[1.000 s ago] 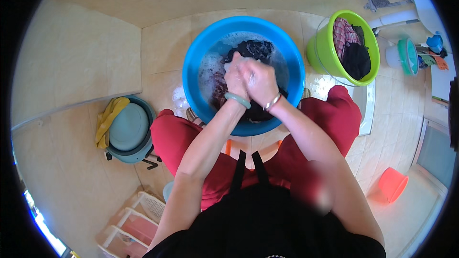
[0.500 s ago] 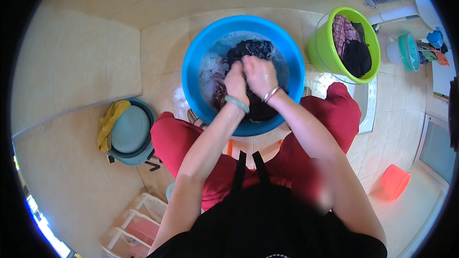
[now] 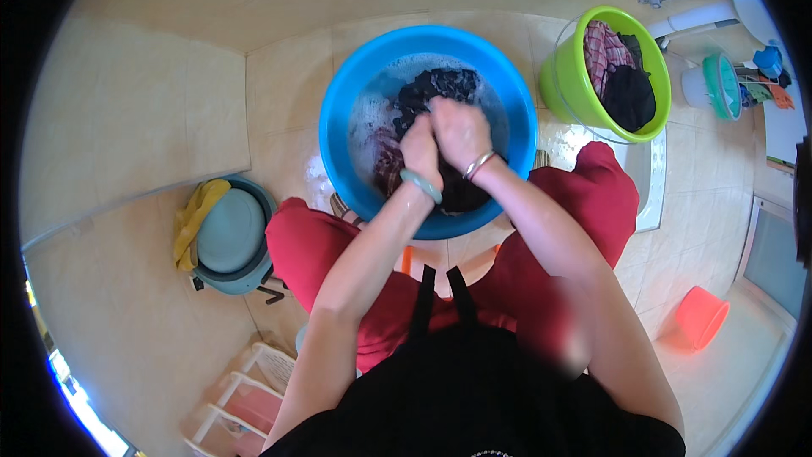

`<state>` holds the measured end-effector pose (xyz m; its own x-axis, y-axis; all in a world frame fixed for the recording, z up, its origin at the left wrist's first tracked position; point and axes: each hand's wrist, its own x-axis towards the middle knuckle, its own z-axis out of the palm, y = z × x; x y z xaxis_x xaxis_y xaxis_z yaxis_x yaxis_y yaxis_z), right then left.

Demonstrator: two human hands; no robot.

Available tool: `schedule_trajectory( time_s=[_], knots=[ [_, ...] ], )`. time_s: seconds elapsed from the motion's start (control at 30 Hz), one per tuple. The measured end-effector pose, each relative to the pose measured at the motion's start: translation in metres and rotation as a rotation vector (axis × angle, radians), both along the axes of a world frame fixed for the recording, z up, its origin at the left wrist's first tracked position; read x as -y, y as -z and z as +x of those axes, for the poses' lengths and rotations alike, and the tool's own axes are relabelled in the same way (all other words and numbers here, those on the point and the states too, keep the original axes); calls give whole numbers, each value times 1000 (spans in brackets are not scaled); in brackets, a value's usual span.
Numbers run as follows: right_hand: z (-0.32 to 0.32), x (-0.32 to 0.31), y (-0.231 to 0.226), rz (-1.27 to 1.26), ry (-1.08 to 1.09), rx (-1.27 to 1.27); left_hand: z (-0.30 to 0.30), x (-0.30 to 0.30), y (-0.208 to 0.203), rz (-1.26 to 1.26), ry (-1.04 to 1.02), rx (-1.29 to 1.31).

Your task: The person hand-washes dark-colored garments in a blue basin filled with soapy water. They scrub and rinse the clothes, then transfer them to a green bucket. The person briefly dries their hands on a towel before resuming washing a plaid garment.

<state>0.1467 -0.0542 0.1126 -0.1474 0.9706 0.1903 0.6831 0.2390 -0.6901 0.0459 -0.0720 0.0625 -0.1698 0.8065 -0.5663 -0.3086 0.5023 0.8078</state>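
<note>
Between my knees stands a blue basin (image 3: 337, 127) of sudsy water. Dark wet cloth (image 3: 447, 83) lies bunched in it, black at the far side and under my hands, with a dark red patterned part (image 3: 387, 156) on the left. My left hand (image 3: 420, 151), with a pale green bangle at the wrist, is closed on the dark cloth. Against it, my right hand (image 3: 461, 134), with silver bangles, is also closed on the cloth and a little blurred. The two fists meet near the middle of the basin. The cloth inside the fingers is mostly hidden.
A lime green bucket (image 3: 562, 89) with dark and plaid clothes stands at the far right. At left is a grey-blue lidded tub (image 3: 230, 228) with a yellow cloth (image 3: 196, 216). A small orange-red bucket (image 3: 701, 319) sits at lower right, a white rack (image 3: 222, 406) at lower left.
Both fists stay together over the basin, gripping the dark cloth, and have shifted only slightly. The whole view has moved a little; nothing has been let go.
</note>
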Motion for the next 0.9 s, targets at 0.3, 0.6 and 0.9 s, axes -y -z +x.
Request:
schedule_trajectory(
  time_s=[0.3,0.6,0.9],
  knots=[
    [-30,31,-41,-72,-35,-2,-30,-9,0,114,161,952],
    [8,-8,13,-183,264,11,24,2,-60,-253,-177,209],
    [-44,45,-54,173,-66,-203,-31,2,41,207,54,369]
  ],
)
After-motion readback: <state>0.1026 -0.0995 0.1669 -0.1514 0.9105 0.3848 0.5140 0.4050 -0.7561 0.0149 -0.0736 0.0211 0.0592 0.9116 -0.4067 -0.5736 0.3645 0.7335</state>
